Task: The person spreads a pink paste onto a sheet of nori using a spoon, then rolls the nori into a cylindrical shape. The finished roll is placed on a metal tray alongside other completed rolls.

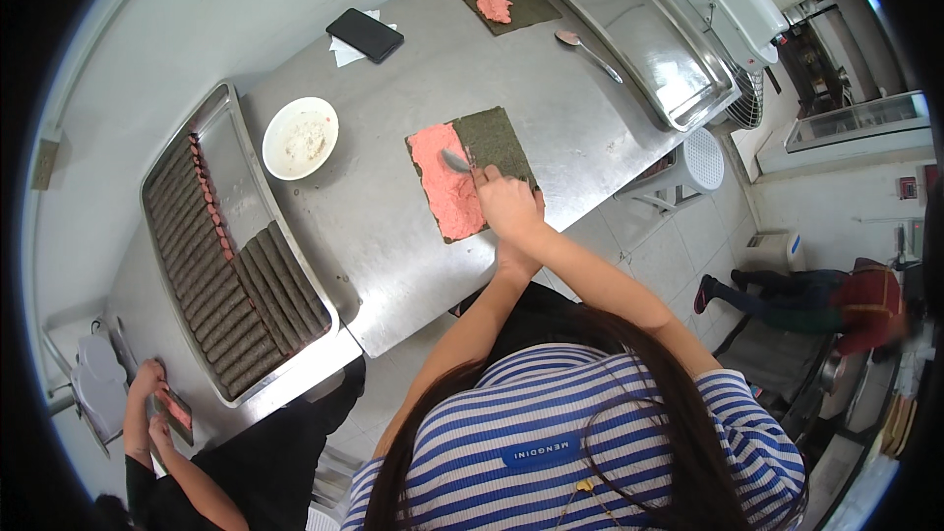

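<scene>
clamping the handle of a metal spoon (pixel 455 160) between the closed fingers of the right hand (pixel 506 205), near the middle of the frame. pressing the spoon's bowl into pink paste (pixel 450 202), close to the border with the bare part of a dark green sheet (pixel 497 138). lying flat on a metal table (pixel 393 108), at the centre of the frame, with paste over the left part of the sheet and bare green on the right. keeping the left hand (pixel 514 258) beneath the right wrist, at the lower right edge of the sheet; too covered there to tell its grip, apart or together.

seen at the upper left: a white bowl (pixel 274 157) with pale residue inside, and higher up a black phone (pixel 366 34) on white paper (pixel 345 55). seen at the upper middle: a second green sheet (pixel 536 8) with a smaller patch of paste, just beside another spoon (pixel 568 37). filling the upper right, a long metal tray (pixel 629 20), close to a white machine (pixel 733 5). lined up in a tray (pixel 232 128) at the left, many dark rolls (pixel 211 285). working at the lower left, a co-worker's hands (pixel 149 377) at another pasted sheet (pixel 178 409).
</scene>
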{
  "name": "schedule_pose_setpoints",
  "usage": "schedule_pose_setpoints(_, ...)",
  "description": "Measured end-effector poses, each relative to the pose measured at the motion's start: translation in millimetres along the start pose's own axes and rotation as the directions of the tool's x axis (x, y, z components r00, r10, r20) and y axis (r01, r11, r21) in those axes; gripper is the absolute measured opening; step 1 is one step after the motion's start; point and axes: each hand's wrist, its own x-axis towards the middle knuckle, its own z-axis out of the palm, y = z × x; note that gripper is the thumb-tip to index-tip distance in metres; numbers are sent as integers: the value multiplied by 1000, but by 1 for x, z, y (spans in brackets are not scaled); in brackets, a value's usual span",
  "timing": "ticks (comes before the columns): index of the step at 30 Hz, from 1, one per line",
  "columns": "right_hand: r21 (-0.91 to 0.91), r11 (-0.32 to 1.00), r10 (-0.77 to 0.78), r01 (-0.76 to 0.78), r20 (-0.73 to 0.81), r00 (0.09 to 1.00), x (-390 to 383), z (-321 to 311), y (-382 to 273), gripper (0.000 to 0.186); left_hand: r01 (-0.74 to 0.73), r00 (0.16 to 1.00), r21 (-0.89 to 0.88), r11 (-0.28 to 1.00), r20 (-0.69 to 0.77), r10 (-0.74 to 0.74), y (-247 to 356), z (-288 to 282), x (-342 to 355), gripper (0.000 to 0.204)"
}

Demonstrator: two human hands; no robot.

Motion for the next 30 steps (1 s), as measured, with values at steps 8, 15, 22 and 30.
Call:
schedule_pose_setpoints(8, 209, 978, -41, 11, 142, 989, 10, -30, 2, 17, -4, 986, -18, 1000, 168, 6, 7, -22, 10, 66)
schedule_pose_setpoints(15, 140, 979, 132, -145, 103, 986, 45, -10, 21, 32, -56, 990, -51, 997, 130, 62, 8, -15, 10, 64)
schedule_pose_setpoints(22, 62, 996, -64, 57, 113, 992, 26, -4, -6, 29, 18, 998, -109, 994, -57, -24, 6, -20, 8, 62)
schedule_pose_setpoints(30, 154, 978, 125, -141, 109, 986, 57, -13, 15, 25, -69, 984, -83, 994, 157, 81, 6, -20, 10, 60)
